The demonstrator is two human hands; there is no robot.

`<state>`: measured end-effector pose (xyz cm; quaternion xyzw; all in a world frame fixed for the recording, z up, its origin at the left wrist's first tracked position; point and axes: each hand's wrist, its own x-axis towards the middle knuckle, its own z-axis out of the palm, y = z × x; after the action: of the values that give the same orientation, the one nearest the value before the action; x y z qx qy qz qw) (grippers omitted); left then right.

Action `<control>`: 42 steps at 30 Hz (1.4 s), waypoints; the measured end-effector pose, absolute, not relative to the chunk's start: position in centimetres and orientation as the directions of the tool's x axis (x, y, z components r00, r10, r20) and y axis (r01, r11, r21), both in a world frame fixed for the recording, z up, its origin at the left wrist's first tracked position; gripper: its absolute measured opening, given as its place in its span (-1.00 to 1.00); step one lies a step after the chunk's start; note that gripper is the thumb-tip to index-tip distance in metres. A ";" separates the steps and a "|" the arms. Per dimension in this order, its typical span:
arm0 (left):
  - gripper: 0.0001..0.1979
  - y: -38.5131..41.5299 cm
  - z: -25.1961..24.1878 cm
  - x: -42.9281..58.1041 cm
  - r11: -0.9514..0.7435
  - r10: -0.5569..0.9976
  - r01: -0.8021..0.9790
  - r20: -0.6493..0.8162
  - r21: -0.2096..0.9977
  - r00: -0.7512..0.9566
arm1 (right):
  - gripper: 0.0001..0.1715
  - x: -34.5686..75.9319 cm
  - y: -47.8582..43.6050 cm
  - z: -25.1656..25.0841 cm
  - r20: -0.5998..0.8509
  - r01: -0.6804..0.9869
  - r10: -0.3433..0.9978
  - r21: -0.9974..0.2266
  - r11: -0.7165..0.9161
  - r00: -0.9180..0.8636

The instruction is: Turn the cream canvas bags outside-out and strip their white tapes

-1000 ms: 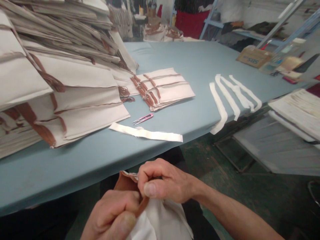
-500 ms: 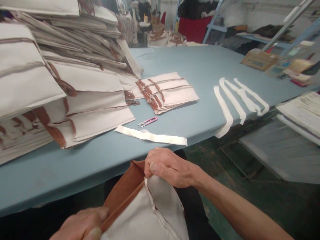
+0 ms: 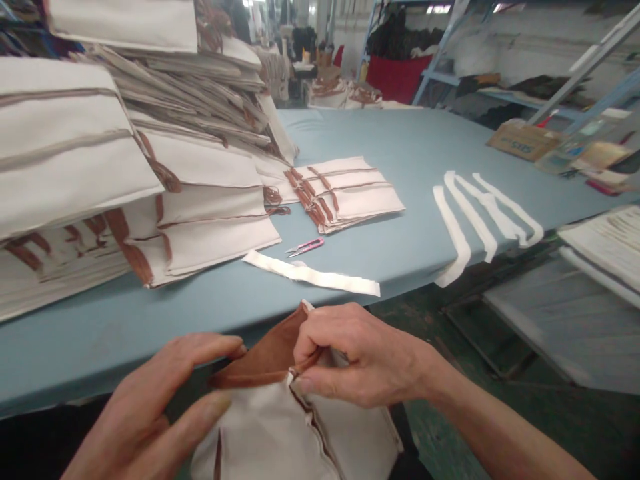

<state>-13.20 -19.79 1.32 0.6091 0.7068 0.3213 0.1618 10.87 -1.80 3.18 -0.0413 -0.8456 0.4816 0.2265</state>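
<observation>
A cream fabric piece with a brown lining (image 3: 270, 353), like a sewn bag or pouch, lies at the lower middle, below the table edge. My right hand (image 3: 365, 353) pinches its brown-lined upper edge beside the open centre seam. On the other side, my left hand (image 3: 155, 400) has thumb and forefinger spread around the left corner of the lining, not closed on it. Just beyond the hands, a cream fabric strip (image 3: 315, 275) lies on the table, with pink-handled thread snips (image 3: 307, 247) behind it.
Tall stacks of cream pieces with brown trim (image 3: 65, 133) fill the left of the blue-covered table (image 3: 360, 130). A smaller stack (image 3: 367, 193) sits in the middle. Several white strips (image 3: 455, 233) hang towards the right edge. A cardboard box (image 3: 523, 140) stands at the far right.
My left hand has let go of the brown edge and opened, rising into fuller view. My right hand has shifted slightly down and right, still gripping the piece. The view has tilted and turned left.
</observation>
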 end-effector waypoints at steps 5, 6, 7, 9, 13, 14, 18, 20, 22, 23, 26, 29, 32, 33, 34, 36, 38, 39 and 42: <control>-0.89 -15.2 5.4 -10.3 -0.285 0.954 0.677 0.271 0.679 0.129 | -0.78 11.2 -0.9 5.6 0.227 -0.080 0.297 -0.897 0.434 -0.927; -0.87 -14.7 5.8 -10.0 -0.300 0.950 0.660 0.279 0.689 0.141 | -0.77 11.2 -0.8 6.0 0.206 -0.065 0.299 -0.905 0.420 -0.932; -0.85 -14.4 6.0 -9.7 -0.303 0.950 0.649 0.274 0.698 0.148 | -0.76 11.3 -0.7 6.3 0.186 -0.050 0.304 -0.914 0.403 -0.934; -0.86 -13.9 6.2 -9.4 -0.282 0.959 0.641 0.238 0.714 0.157 | -0.74 11.5 -0.6 6.4 0.154 -0.032 0.317 -0.932 0.360 -0.936; -0.85 -13.1 6.3 -9.3 -0.190 0.977 0.583 0.093 0.790 0.193 | -0.68 11.7 -0.7 5.8 0.119 -0.018 0.342 -0.959 0.282 -0.932; -0.82 -12.9 6.2 -9.3 -0.176 0.977 0.556 0.077 0.813 0.197 | -0.66 11.7 -0.7 5.6 0.117 -0.021 0.344 -0.963 0.269 -0.932; -0.76 -12.4 5.9 -9.3 -0.135 0.978 0.515 0.030 0.847 0.206 | -0.68 11.5 -0.6 4.7 0.092 0.000 0.342 -0.966 0.259 -0.935; -0.73 -12.4 5.5 -9.3 -0.114 0.978 0.512 0.006 0.851 0.207 | -0.73 11.4 -0.6 4.2 0.079 0.013 0.337 -0.965 0.261 -0.938; -0.70 -12.5 5.0 -9.2 -0.102 0.979 0.507 -0.004 0.856 0.202 | -0.77 11.4 -0.5 3.8 0.073 0.011 0.327 -0.968 0.249 -0.942; -0.70 -12.5 4.8 -9.1 -0.096 0.980 0.506 -0.006 0.857 0.197 | -0.78 11.4 -0.5 3.6 0.069 0.013 0.326 -0.970 0.243 -0.943; -0.69 -12.7 4.1 -8.8 -0.078 0.982 0.497 -0.018 0.864 0.186 | -0.79 11.5 -0.7 3.1 0.066 0.034 0.351 -0.962 0.270 -0.934; -0.66 -12.7 3.6 -8.5 -0.024 0.982 0.484 -0.070 0.875 0.174 | -0.75 11.6 -0.8 2.7 0.060 0.076 0.391 -0.943 0.324 -0.919; -0.62 -12.7 3.3 -8.4 0.027 0.977 0.453 -0.120 0.891 0.178 | -0.77 11.6 -0.7 2.4 0.054 0.069 0.388 -0.953 0.295 -0.920; -0.61 -12.7 3.2 -8.4 0.038 0.975 0.443 -0.130 0.896 0.180 | -0.78 11.6 -0.6 2.2 0.056 0.049 0.374 -0.963 0.266 -0.926; -0.61 -12.6 3.2 -8.4 0.044 0.974 0.436 -0.135 0.899 0.180 | -0.79 11.6 -0.5 2.1 0.059 0.029 0.358 -0.972 0.234 -0.932; -0.61 -12.5 3.2 -8.4 0.052 0.974 0.435 -0.143 0.899 0.178 | -0.81 11.6 -0.3 1.9 0.064 -0.003 0.340 -0.984 0.178 -0.938; -0.61 -12.4 3.4 -8.4 0.051 0.974 0.444 -0.142 0.895 0.174 | -0.81 11.5 -0.1 1.8 0.062 -0.014 0.340 -0.990 0.142 -0.938; -0.61 -12.3 3.5 -8.4 0.053 0.974 0.449 -0.145 0.892 0.173 | -0.80 11.4 -0.1 1.7 0.060 -0.015 0.348 -0.991 0.132 -0.935; -0.63 -11.9 4.2 -8.5 0.056 0.974 0.444 -0.147 0.894 0.174 | -0.73 11.3 -0.4 1.6 0.065 -0.015 0.371 -0.991 0.135 -0.926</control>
<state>-8.47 -11.89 4.19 0.6206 0.5710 0.2950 0.4492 11.27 -0.36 1.62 -0.1205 -0.7385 0.6463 0.1496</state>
